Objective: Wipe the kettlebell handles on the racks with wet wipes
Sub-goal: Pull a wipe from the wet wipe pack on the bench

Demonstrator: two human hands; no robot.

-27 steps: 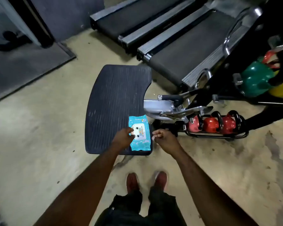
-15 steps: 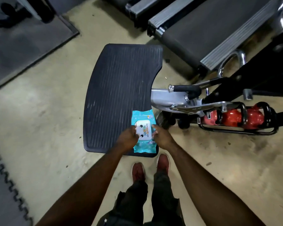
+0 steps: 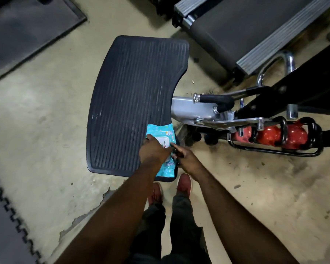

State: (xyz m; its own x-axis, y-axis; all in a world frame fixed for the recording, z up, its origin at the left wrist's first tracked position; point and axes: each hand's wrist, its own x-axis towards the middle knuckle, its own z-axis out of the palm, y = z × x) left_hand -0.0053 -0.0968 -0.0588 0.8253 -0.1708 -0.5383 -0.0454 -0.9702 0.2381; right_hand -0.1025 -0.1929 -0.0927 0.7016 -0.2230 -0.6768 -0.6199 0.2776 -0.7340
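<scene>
Head view: L hand [image 3: 153, 151] grips wipes pack [image 3: 160, 130] steady on platform [image 3: 131, 92] so R hand [image 3: 186, 160], forefinger out, can work the lid [image 3: 165, 141]; R pinch unclear.

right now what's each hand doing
Left hand: holding the turquoise plastic wet-wipe pack down.
Right hand: forefinger at the pack's white lid; grip cannot be told.

Three red kettlebells [image 3: 269, 136], one wipes pack [image 3: 160, 131], one ribbed platform [image 3: 133, 92], two red shoes [image 3: 184, 182].
</scene>
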